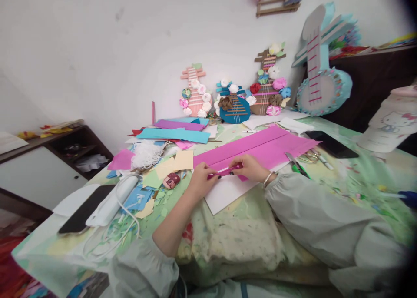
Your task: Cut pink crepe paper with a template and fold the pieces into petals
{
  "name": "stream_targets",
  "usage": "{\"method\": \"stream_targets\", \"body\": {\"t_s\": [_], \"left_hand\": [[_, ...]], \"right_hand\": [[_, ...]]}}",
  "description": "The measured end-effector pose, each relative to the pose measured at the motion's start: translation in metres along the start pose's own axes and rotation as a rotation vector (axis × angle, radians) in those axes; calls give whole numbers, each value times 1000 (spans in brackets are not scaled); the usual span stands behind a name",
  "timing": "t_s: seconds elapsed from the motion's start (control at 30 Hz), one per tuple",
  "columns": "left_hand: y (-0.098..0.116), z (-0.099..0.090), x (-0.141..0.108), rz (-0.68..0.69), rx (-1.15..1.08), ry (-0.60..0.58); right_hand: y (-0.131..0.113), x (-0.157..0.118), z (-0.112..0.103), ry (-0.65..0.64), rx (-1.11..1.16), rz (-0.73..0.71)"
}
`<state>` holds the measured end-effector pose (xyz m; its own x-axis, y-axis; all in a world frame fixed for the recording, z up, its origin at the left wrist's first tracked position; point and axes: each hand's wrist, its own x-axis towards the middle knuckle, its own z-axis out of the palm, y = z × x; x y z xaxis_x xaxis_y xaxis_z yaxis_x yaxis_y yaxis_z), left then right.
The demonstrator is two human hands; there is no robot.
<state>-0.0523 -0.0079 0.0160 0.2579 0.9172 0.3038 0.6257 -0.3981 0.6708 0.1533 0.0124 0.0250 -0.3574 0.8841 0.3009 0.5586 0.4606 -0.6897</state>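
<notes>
Between my two hands is a narrow folded strip of magenta paper point(224, 173), held low over the table's near edge. My left hand point(202, 180) pinches its left end between thumb and fingers. At the strip's right part, my right hand point(250, 167) pinches it too, fingers bent. Just behind lies a large magenta sheet point(260, 148) with a crease or edge along its length. Under my hands rests a white sheet point(224, 196), one corner pointing toward me. A green-handled cutter point(296, 165) lies to the right of my right hand.
Left are a white power strip point(112, 202), a black phone point(87, 209), white string point(146, 154) and paper scraps. Another phone point(332, 144) and a white cup point(389, 120) stand right. Flower-decorated paper instruments point(234, 109) lean on the wall behind.
</notes>
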Motion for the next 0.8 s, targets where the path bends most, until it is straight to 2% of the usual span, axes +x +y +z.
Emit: {"method": "stream_targets", "body": {"t_s": [0.3,0.53,0.8], "left_hand": [[-4,-8,2,-27,85,-15],[-14,-12,2,-97,38,-41],[-11,-18,1,-127,83,-26]], "right_hand": [[3,-2,3,-97,-92,10],[4,-1,5,-94,-168,-36],[2,-3,5,-73,-236,-101]]}}
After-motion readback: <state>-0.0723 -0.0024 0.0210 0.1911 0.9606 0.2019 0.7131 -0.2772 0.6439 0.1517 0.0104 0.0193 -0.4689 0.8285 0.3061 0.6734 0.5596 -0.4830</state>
